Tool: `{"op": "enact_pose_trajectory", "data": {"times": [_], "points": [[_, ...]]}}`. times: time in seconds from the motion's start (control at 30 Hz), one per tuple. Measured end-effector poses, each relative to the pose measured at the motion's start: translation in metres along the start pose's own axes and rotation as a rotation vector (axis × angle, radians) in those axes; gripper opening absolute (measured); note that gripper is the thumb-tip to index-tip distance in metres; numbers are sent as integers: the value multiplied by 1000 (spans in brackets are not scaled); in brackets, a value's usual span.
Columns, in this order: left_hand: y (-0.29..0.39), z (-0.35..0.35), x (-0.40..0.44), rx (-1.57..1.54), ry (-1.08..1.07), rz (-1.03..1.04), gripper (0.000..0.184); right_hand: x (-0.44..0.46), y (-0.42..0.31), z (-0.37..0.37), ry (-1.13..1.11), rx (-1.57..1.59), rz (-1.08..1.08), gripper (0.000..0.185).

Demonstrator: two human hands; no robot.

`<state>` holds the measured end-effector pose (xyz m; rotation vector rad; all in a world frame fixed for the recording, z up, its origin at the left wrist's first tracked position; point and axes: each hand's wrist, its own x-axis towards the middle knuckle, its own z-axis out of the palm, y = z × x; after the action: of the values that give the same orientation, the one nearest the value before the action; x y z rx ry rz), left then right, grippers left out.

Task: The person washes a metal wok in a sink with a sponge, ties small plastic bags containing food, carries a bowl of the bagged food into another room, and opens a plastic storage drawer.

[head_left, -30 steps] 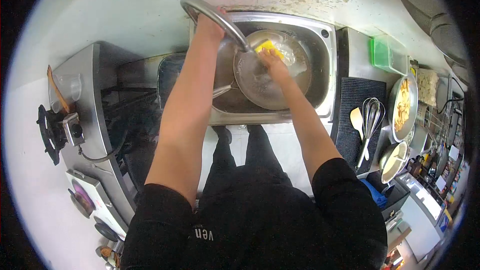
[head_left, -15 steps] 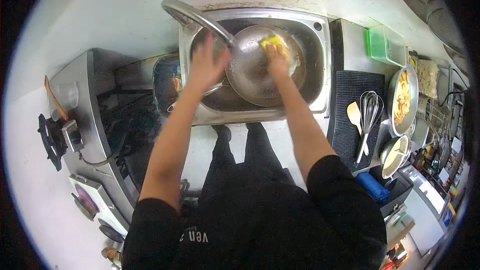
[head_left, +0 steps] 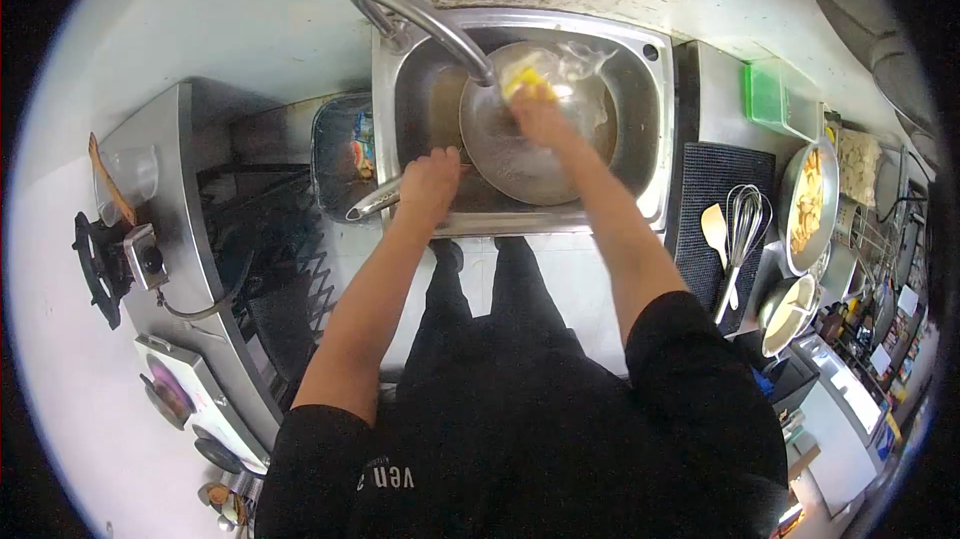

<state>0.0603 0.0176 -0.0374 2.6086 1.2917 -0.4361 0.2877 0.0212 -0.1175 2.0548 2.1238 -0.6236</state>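
A large round metal pan [head_left: 512, 167] rests in the steel sink [head_left: 662, 119], its inside wet and shiny. My left hand [head_left: 430, 184] is closed around the pan's metal handle [head_left: 374, 202], whose end sticks out past the sink's front left rim. Inside the pan, toward its far side, my right hand [head_left: 541, 119] presses a yellow sponge [head_left: 524, 81] against the surface. Motion blurs this hand and the sponge a little. Above the pan's left part, the curved faucet [head_left: 432, 21] reaches over, its tip close to the sponge.
Right of the sink, a black ribbed mat [head_left: 700, 179] holds a whisk [head_left: 742, 224] and a spatula [head_left: 713, 229]. Beyond it are a pan of food [head_left: 808, 204], a bowl [head_left: 787, 317] and a green container [head_left: 765, 94]. A dark basin [head_left: 335, 154] sits to the left.
My left hand has come down from beside the faucet and taken hold of the pan's handle. The sponge in my right hand has moved left across the pan.
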Motion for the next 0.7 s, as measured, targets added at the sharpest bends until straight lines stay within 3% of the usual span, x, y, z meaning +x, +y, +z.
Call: {"op": "enact_pose_trajectory", "data": {"times": [0.07,0.13,0.17,0.23,0.3,0.33,0.37,0.43,0.5,0.57,0.6,0.63,0.67,0.7], "points": [[-1,-4,-2,-2,-9,-2,12,-9,-21,24,38,57,11,44],[1,0,1,-18,-4,16,13,-51,-28,39,-35,369,-245,44],[0,8,3,-52,-24,6,14,-52,-23,34,-33,357,-241,44],[-1,8,8,-87,-28,-19,16,-45,-20,-7,-28,71,-404,44],[0,-4,6,-99,-78,-40,21,12,-16,-57,-257,-16,-159,48],[-3,-9,8,-93,-77,-59,21,44,12,-53,-123,-176,-318,58],[-3,-11,7,-98,-56,-40,22,67,50,-42,36,-863,-640,58],[0,-8,2,-111,-33,-16,25,62,121,-15,141,-853,-461,58],[1,-5,2,-113,-36,-33,19,-10,104,-61,-215,-840,-247,55],[1,-3,3,-112,-33,-45,14,-69,88,-18,-148,-685,-8,49],[1,-1,4,-97,-19,-47,14,-85,56,-21,-363,-640,58,42],[2,0,4,-83,-6,-46,13,-99,12,-45,-490,-495,33,41],[4,0,4,-93,-1,-35,13,-105,-20,-36,-338,33,265,34],[3,1,3,-126,33,-32,11,-91,-43,-24,-179,196,236,33]]}}
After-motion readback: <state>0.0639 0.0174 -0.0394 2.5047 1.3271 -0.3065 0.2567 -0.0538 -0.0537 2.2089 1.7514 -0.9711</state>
